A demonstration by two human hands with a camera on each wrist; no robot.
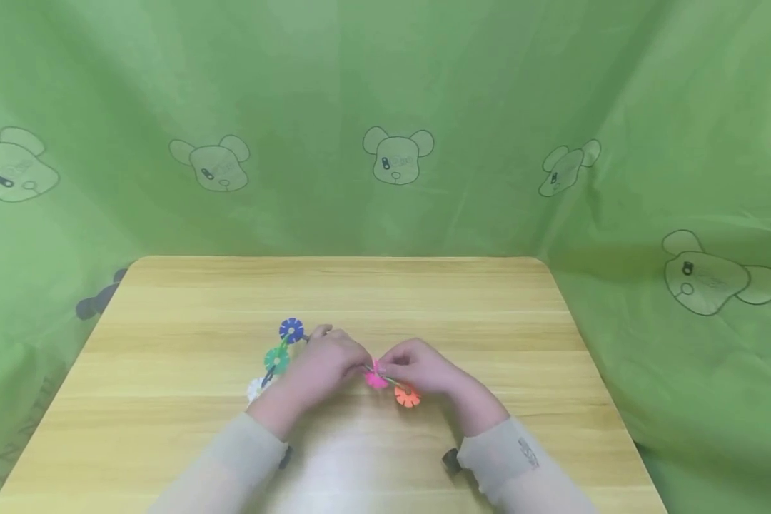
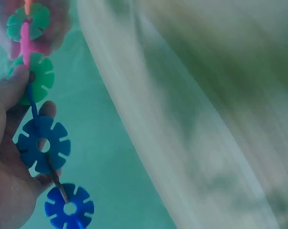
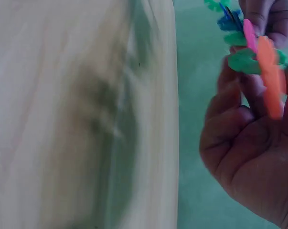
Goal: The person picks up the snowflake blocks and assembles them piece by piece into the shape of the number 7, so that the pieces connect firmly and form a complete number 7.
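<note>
A chain of slotted plastic discs runs between both hands. My left hand pinches it at a green disc, thumb on the disc's edge. Trailing from that hand are a dark teal disc and a blue disc, with a mint-green disc and a white disc farther along. My right hand grips the other end by a green disc, beside the pink disc. An orange disc hangs at that end. Fingers partly hide the joints.
The hands work above a wood-grain table. Green cloth with bear-head prints surrounds its back and sides. A dark object shows past the table's left edge.
</note>
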